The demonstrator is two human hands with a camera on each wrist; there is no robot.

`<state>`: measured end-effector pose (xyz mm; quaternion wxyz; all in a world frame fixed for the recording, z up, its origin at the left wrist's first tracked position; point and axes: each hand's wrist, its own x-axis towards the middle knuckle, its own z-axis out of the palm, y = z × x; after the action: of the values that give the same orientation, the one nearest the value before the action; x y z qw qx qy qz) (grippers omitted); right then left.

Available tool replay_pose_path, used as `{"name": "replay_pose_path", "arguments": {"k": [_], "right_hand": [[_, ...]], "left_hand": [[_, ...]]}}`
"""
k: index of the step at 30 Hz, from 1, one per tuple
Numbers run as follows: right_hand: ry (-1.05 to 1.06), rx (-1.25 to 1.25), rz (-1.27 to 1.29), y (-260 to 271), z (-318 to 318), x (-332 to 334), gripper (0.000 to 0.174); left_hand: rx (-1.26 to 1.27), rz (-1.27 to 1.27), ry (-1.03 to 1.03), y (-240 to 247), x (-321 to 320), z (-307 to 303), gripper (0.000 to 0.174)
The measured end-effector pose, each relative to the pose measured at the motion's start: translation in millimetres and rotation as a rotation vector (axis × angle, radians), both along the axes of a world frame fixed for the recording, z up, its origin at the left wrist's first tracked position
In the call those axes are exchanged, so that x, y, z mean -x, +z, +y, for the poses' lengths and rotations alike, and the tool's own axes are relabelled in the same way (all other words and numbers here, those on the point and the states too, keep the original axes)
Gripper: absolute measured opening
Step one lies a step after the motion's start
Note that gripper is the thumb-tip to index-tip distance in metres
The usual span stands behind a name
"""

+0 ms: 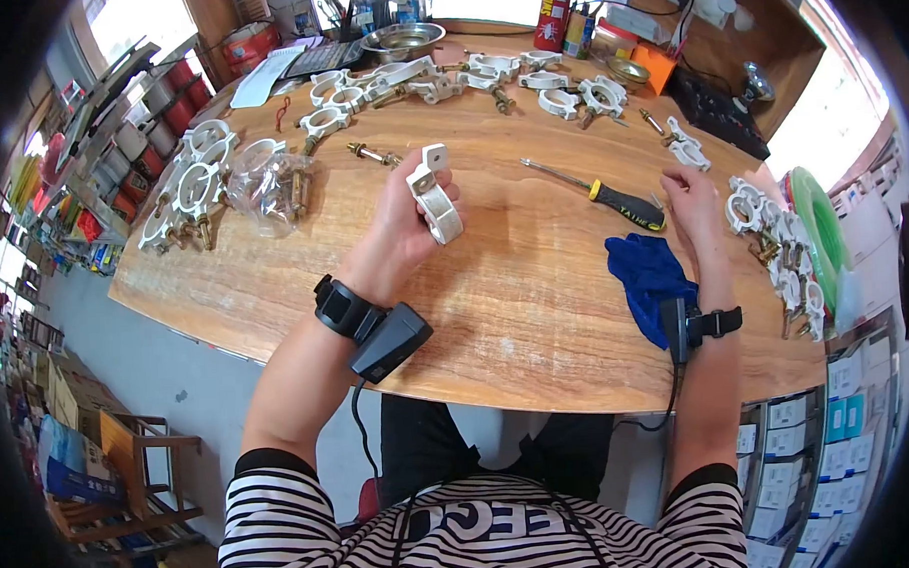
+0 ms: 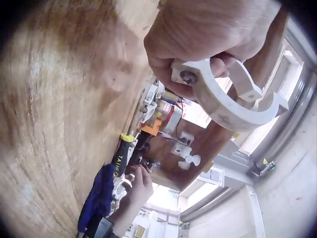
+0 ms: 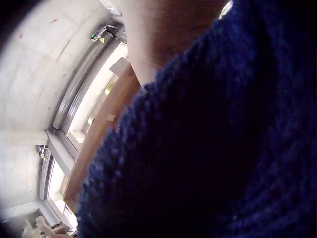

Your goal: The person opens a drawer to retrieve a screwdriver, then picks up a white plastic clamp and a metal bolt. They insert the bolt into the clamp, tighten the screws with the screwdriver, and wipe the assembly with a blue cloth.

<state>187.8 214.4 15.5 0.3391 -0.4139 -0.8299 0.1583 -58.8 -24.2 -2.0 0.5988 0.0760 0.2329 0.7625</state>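
Raised above the table's middle, my left hand (image 1: 404, 218) grips a white pipe clamp (image 1: 438, 209), a curved plastic half-ring pair with a screw in its lug. In the left wrist view the clamp (image 2: 233, 111) shows its ring parted at one end. My right hand (image 1: 694, 208) is at the right, its fingers bent, just beyond a blue knit glove (image 1: 647, 277). Whether its fingertips pinch anything I cannot tell. Left of that hand lies a black-and-yellow screwdriver (image 1: 627, 205), its shaft pointing away to the left. The glove fills much of the right wrist view.
White clamps (image 1: 201, 183) sit at the left beside a clear plastic bag (image 1: 263, 196); more clamps (image 1: 487, 71) line the back and the right edge (image 1: 773, 235). A bolt (image 1: 370, 154) lies behind my left hand. A metal bowl (image 1: 403, 40) stands at the back.
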Motion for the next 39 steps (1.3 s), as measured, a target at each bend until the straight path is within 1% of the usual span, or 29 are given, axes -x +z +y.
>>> {"name": "replay_pose_path", "arguments": {"k": [2, 3, 5, 6, 8, 9, 11, 12, 13, 14, 15, 16, 17, 18, 19, 20, 21, 22, 24, 25, 26, 28, 30, 31, 33, 34, 36, 37, 39], "right_hand": [[-0.03, -0.131, -0.089, 4.0, -5.6, 0.3, 0.024], [-0.03, -0.128, -0.088, 10.7, -8.5, -1.9, 0.024], [-0.164, -0.17, -0.187, 23.5, -14.4, -9.7, 0.025], [-0.184, -0.168, -0.192, 22.8, -10.0, -15.8, 0.025], [-0.254, -0.249, -0.177, 20.1, 11.6, -40.0, 0.025], [-0.324, -0.203, -0.216, 12.8, 27.6, -51.5, 0.027], [-0.422, -0.009, -0.288, 0.4, 47.3, -64.0, 0.032], [-0.45, -0.005, -0.291, 0.3, 46.8, -66.4, 0.032], [-0.452, 0.117, -0.333, -0.4, 45.4, -64.0, 0.037], [-0.442, 0.24, -0.374, -0.7, 43.5, -62.5, 0.041], [-0.442, 0.242, -0.373, -2.1, 44.0, -64.0, 0.041], [-0.404, 0.268, -0.429, -3.5, 44.2, -63.7, 0.045], [-0.359, 0.292, -0.485, -4.7, 44.5, -61.6, 0.048], [-0.34, 0.29, -0.487, -8.2, 46.4, -61.0, 0.048], [-0.382, 0.162, -0.422, -14.3, 49.9, -62.3, 0.049], [-0.418, 0.036, -0.351, -20.4, 53.3, -62.5, 0.05], [-0.394, -0.033, -0.279, -26.5, 57.4, -63.4, 0.047], [-0.367, -0.033, -0.277, -27.3, 59.7, -63.9, 0.047], [-0.325, 0.068, -0.352, -27.3, 65.1, -65.3, 0.044], [-0.307, 0.066, -0.352, -28.9, 68.5, -66.3, 0.044], [-0.315, 0.063, -0.369, -30.3, 72.0, -68.2, 0.043], [-0.319, 0.056, -0.388, -29.3, 68.9, -65.8, 0.042], [-0.358, 0.011, -0.479, -26.2, 66.6, -65.1, 0.038], [-0.356, 0.007, -0.479, -24.8, 66.8, -64.1, 0.038], [-0.436, 0.114, -0.511, -21.8, 68.0, -63.2, 0.03], [-0.434, 0.109, -0.511, -24.7, 70.5, -64.2, 0.03], [-0.47, -0.091, -0.48, -32.7, 74.6, -66.8, 0.027], [-0.467, -0.096, -0.48, -31.2, 77.2, -67.8, 0.027], [-0.364, -0.145, -0.368, -25.9, 80.9, -67.7, 0.026]], "left_hand": [[0.008, -0.018, 0.023, -0.1, -0.1, 0.1, 0.033], [0.01, -0.017, 0.023, -1.6, 0.7, -0.3, 0.033], [-0.067, -0.07, -0.112, -5.3, 2.2, -1.8, 0.034], [-0.066, -0.073, -0.133, -5.2, 2.4, -2.6, 0.034], [-0.018, -0.05, -0.055, -3.9, -0.6, -2.6, 0.036], [-0.03, -0.039, -0.061, -2.6, -3.7, -4.0, 0.036], [-0.045, -0.03, -0.1, -4.2, -1.4, -2.8, 0.036], [-0.077, 0.064, -0.148, -5.5, 3.7, -2.2, 0.034], [-0.111, 0.16, -0.185, -3.9, 3.8, -1.1, 0.033], [-0.111, 0.161, -0.193, -0.7, 0.8, -0.3, 0.033], [-0.026, 0.215, -0.118, 7.1, -5.6, -1.5, 0.033], [0.062, 0.269, -0.035, 11.2, -10.3, -2.9, 0.034], [0.067, 0.269, -0.022, 10.2, -11.9, -1.9, 0.034], [0.107, 0.362, 0.046, 8.5, -12.0, 0.2, 0.033], [0.15, 0.453, 0.119, 8.1, -12.3, -0.1, 0.032], [0.16, 0.453, 0.146, 9.8, -14.2, -2.6, 0.032], [0.162, 0.531, 0.141, 12.5, -17.3, -4.7, 0.031], [0.166, 0.609, 0.134, 15.0, -20.7, -6.4, 0.029], [0.184, 0.719, 0.224, 18.3, -28.0, -7.4, 0.026], [0.165, 0.778, 0.217, 16.3, -24.9, -7.6, 0.025], [0.172, 0.776, 0.229, 15.9, -26.2, -8.1, 0.025], [0.202, 0.959, 0.31, 19.4, -32.7, -7.9, 0.026], [0.205, 0.991, 0.315, 21.4, -34.1, -10.2, 0.026], [0.17, 1.024, 0.363, 21.2, -34.9, -10.3, 0.026], [0.134, 1.056, 0.415, 22.5, -37.0, -12.2, 0.027], [0.137, 1.098, 0.435, 25.2, -38.3, -14.4, 0.027], [0.14, 1.139, 0.462, 26.4, -39.0, -15.5, 0.027], [0.11, 1.155, 0.49, 24.7, -39.1, -14.7, 0.027], [0.079, 1.17, 0.526, 22.2, -36.6, -13.9, 0.027]]}}
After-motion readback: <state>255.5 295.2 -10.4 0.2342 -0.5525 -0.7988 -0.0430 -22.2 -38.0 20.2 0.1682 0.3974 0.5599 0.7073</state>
